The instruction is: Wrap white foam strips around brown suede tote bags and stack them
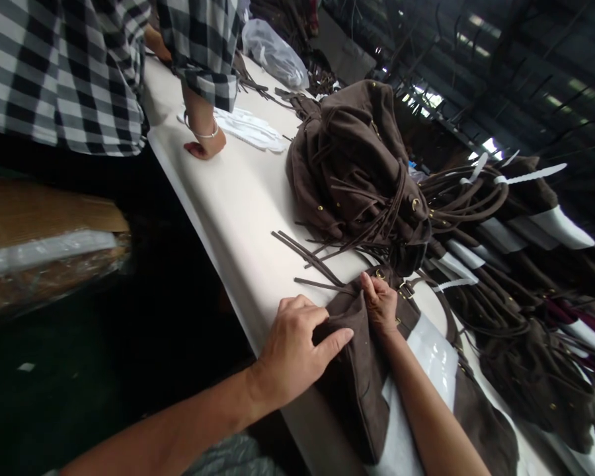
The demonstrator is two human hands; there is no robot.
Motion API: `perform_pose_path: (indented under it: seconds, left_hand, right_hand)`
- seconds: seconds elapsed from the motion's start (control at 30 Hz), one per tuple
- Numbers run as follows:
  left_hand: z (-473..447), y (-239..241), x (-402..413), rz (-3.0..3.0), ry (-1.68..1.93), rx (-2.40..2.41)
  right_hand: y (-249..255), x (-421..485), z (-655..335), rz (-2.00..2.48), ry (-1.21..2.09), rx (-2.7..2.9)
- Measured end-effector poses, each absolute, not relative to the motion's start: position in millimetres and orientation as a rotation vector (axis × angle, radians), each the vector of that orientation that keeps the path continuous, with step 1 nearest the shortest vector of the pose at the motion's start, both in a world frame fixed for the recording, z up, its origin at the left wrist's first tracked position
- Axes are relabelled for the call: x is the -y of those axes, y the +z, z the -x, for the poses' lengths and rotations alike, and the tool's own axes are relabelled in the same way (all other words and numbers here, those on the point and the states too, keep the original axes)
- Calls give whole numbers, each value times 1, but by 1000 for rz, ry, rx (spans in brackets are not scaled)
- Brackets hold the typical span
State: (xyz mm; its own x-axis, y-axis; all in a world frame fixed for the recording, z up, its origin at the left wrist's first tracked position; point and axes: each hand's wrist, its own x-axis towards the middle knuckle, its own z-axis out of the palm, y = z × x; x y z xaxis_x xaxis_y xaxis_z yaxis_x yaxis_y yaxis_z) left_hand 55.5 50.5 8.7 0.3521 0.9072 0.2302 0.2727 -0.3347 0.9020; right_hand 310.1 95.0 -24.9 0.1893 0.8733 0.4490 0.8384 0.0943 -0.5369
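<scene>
A dark brown suede bag (354, 383) lies flat on the white table (233, 205) in front of me, partly wrapped in clear plastic. My left hand (295, 347) presses down on the bag's near edge, thumb stretched across the suede and fingers curled over the rim. At the bag's top, by a brass ring, my right hand (379, 305) pinches the suede with its fingers closed. Thin brown fringe strips (310, 259) trail from the bag across the table.
A heap of brown fringed bags (357, 165) sits just beyond my hands, and more bags with white paper tags (520, 264) spread to the right. A person in a checked shirt (69, 73) leans a fist (205, 144) on the table's far end beside white gloves (250, 129).
</scene>
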Motion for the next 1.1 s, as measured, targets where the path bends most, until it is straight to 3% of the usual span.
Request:
perform_pose_path:
  seconds: [0.3,0.67,0.93,1.1]
  left_hand:
    - [-55,-18,-26,-1800,1145,-1167]
    - [-52,-17,-51,-1918,803,-1258]
    - [-50,-24,-40,-1610,951,-1144]
    - [-46,-27,-37,-1788,994,-1124]
  right_hand:
    - [3,-94,-306,1650,100,1746]
    - [2,-122,-289,2241,-277,2195]
    - [1,-114,-277,2407,-321,2005]
    - [-13,-113,-280,2284,-339,1973]
